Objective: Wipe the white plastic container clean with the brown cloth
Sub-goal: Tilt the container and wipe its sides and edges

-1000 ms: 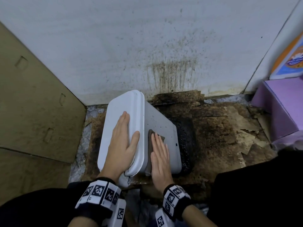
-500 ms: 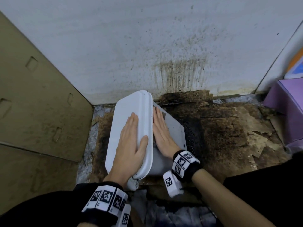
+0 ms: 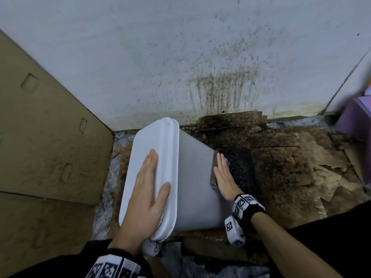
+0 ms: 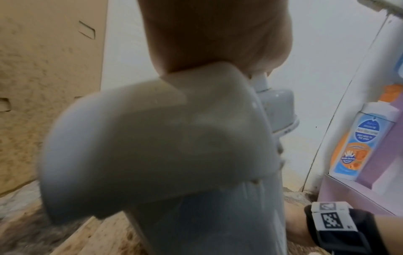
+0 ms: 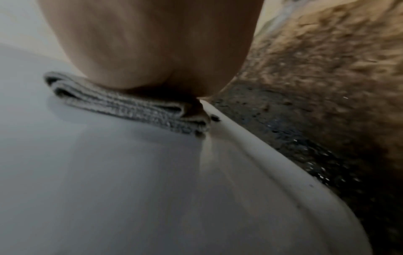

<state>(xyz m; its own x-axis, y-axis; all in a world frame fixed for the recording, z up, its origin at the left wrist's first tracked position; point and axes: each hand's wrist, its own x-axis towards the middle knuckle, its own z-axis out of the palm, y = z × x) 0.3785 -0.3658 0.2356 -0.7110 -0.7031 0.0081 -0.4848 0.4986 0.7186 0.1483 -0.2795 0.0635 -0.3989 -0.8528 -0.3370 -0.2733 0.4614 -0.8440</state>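
The white plastic container (image 3: 192, 177) lies tipped on its side on the stained floor, lid end to the left. My left hand (image 3: 147, 189) lies flat on the lid (image 3: 144, 149), fingers straight, thumb spread toward the rim. My right hand (image 3: 222, 173) presses the folded brown cloth (image 3: 214, 169) flat against the container's side, at its right edge near the bottom. In the right wrist view the cloth (image 5: 130, 105) lies folded under my palm, beside the container's rim (image 5: 250, 155). In the left wrist view the lid's corner (image 4: 152, 146) fills the frame, blurred.
A stained white wall (image 3: 180, 57) stands right behind the container. Brown cardboard (image 3: 40, 137) leans at the left. Torn, blackened cardboard (image 3: 281, 167) covers the floor to the right. A purple box (image 3: 353, 121) and a soap bottle (image 4: 353, 138) stand at the far right.
My right hand slid with the cloth from beside the lid across the container's side to its right edge. The left hand stayed flat on the lid. The camera moved closer.
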